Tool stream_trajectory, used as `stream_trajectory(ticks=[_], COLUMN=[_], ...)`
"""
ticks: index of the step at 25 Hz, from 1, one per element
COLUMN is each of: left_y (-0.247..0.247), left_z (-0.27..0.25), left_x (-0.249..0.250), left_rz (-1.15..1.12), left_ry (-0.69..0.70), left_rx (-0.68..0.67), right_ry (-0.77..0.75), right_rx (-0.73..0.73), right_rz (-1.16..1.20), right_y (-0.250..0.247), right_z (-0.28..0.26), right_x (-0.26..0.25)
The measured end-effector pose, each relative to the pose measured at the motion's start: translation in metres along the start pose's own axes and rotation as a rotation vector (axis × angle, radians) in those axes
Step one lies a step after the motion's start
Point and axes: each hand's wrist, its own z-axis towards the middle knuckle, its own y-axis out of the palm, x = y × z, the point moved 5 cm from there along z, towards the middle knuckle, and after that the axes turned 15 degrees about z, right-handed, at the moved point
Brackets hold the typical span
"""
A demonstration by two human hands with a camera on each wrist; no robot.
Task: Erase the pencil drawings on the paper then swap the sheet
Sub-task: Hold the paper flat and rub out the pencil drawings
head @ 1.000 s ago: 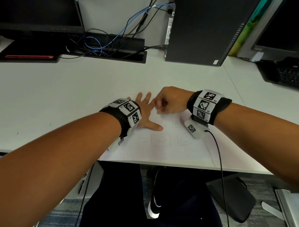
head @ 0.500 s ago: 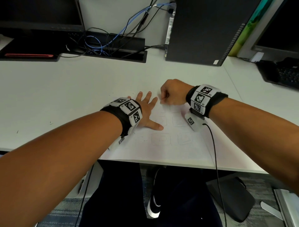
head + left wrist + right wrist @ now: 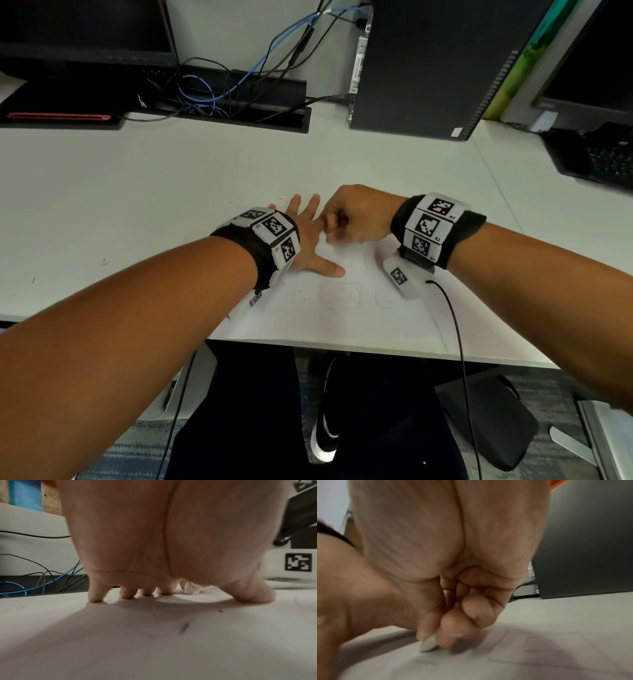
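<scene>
The paper lies flat at the near edge of a white desk, faint pencil drawings of boxy outlines showing across its middle. The left hand is spread wide on the sheet's far-left part, fingertips and thumb pressed down to pin it, holding nothing. The right hand is curled into a tight fist just beside the left fingers, thumb and forefinger pinching a small white eraser whose tip touches the paper near a drawn line. Dark eraser crumbs lie scattered on the sheet under the left palm.

Erasing appears under way at the upper rows, with the lower outlines not yet cleared and the sheet swap yet to come. The risk from here is the paper buckling or tearing: a hard stroke aimed toward the pinning hand could bunch the sheet, while one away from it, over the unheld right side, could drag it off the desk edge. The eraser shows little beyond the fingers, so a nail or knuckle may scrape and smudge the graphite. A computer tower and cables stand well behind.
</scene>
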Motion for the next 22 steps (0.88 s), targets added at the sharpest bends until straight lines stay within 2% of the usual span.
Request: stream_trajectory(ticks=[1,3,5,8,12,16,17,20,22], left_y=[0.000,-0.001,0.000,0.001,0.000,0.000,0.001,0.000,0.000], left_z=[0.000,0.000,0.000,0.002,0.001,0.002,0.001,0.000,-0.001], left_x=[0.000,0.001,0.001,0.001,0.002,0.000,0.000,0.002,0.001], left_rz=[0.000,0.018,0.029,0.029,0.035,0.021,0.024,0.036,0.034], left_ry=[0.000,-0.006,-0.011,-0.009,-0.012,-0.010,-0.010,-0.011,-0.012], left_rx=[0.001,0.003,0.005,0.001,0.003,0.000,-0.001,-0.002,-0.003], right_ry=[0.004,0.029,0.043,0.045,0.080,0.062,0.055,0.084,0.094], right_rx=[0.002,0.128,0.189,0.071,0.143,-0.046,-0.040,0.142,0.117], right_rz=[-0.002,-0.032,-0.035,-0.003,0.023,0.001,0.003,0.030,0.037], right_y=[0.000,-0.014,-0.023,-0.015,-0.030,-0.010,-0.010,-0.028,-0.027], right_z=[0.001,0.006,0.009,0.007,0.003,-0.005,-0.005,-0.001,-0.002], right_x=[0.000,0.006,0.009,0.008,0.017,0.009,0.009,0.018,0.018])
